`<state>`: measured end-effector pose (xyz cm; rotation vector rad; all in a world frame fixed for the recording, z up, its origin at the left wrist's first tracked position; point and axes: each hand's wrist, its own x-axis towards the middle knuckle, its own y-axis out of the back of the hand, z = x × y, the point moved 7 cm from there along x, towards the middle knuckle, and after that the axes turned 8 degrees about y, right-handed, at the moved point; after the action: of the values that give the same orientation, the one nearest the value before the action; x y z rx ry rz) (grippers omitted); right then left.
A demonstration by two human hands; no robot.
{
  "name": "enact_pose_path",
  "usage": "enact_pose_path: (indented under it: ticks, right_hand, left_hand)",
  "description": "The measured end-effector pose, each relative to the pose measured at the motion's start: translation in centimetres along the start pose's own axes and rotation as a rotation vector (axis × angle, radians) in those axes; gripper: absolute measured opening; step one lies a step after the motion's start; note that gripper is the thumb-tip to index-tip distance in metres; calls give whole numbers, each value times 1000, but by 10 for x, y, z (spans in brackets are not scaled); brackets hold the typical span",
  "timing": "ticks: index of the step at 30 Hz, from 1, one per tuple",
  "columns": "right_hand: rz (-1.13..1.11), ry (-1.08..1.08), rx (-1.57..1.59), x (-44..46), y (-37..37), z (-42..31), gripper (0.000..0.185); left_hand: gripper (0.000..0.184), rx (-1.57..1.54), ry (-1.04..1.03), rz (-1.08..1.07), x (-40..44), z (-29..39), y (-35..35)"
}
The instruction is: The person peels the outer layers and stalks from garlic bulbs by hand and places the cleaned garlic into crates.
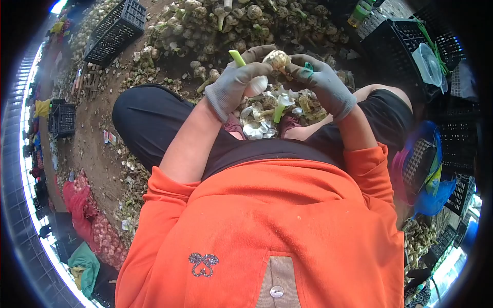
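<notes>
Both my hands wear grey gloves and meet above my lap. My left hand [233,84] is closed around a peeled white garlic bulb [256,86], and its cut green stem [236,58] sticks out above the thumb. Between the two hands is a second garlic bulb [277,59], brownish and still in its skin. The fingers of my right hand [321,84] pinch this bulb from the right, while my left fingertips touch its other side. Something teal [307,70] sits on a right finger. Below lie loose white skins and peelings [258,126] between my shoes.
A large heap of unpeeled garlic [246,25] lies ahead. Black crates stand at the upper left [115,31] and the right [395,46], where a clear plastic tub [427,64] also sits. Red net sacks [97,226] of bulbs lie at the lower left. A green bottle [361,13] is at the upper right.
</notes>
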<state>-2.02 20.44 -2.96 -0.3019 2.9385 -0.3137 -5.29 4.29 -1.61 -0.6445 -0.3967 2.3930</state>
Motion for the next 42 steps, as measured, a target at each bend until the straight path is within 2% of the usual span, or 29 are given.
enact_pose_path:
  ticks: [2, 5, 8, 12, 15, 16, 18, 20, 23, 24, 27, 28, 31, 32, 35, 39, 40, 42]
  right_hand:
    - [24, 84, -172, 2, 0, -8, 37]
    - [121, 131, -315, 4, 4, -1, 30]
    - [206, 268, -398, 7, 12, 4, 29]
    - [180, 296, -667, -1, -11, -17, 23]
    - [160, 199, -315, 0, -2, -12, 20]
    - [105, 70, -78, -2, 1, -9, 18]
    - [159, 22, 106, -8, 2, -16, 21]
    - [141, -14, 220, -7, 9, -11, 27]
    - [283, 83, 11, -10, 14, -24, 23]
    - [318, 173, -153, -7, 24, -22, 24]
    - [292, 326, -507, -4, 33, -21, 23]
    - [260, 240, -615, -9, 28, -26, 28]
    - [91, 161, -649, -4, 14, -14, 38]
    - [-9, 105, -690, -2, 7, -9, 35]
    - [-38, 224, -899, -3, -10, -10, 44]
    - [-22, -3, -498, 5, 1, 26, 27]
    - [-55, 8, -450, 2, -1, 21, 21]
    - [-92, -39, -318, 2, 1, 26, 21]
  left_hand:
    - [52, 112, 19, 30, -2, 4, 1]
    - [48, 216, -11, 126, -5, 2, 5]
    - [45, 425, -14, 274, -3, -4, 12]
    - [39, 478, -57, 331, 7, -12, 18]
    - [43, 448, -35, 147, 4, -6, 10]
    - [43, 412, 9, 130, 1, -5, 8]
    - [45, 347, 15, -15, -6, -4, 1]
    - [45, 309, 17, -34, -9, -4, -6]
    - [45, 167, -30, -53, -4, -8, -1]
    - [45, 128, -47, -40, -2, -7, 1]
    - [46, 132, -43, 131, -2, -2, 10]
    - [44, 183, -65, 155, 1, -5, 15]
    - [42, 826, -208, 356, -1, 4, 13]
    - [43, 960, -189, 406, -3, 5, 13]
    - [40, 1400, -440, 480, -12, 17, -8]
    - [43, 1472, -427, 369, -11, 15, -15]
    - [41, 1460, -423, 331, -12, 15, -15]
    - [40, 1072, -171, 248, -4, 5, 3]
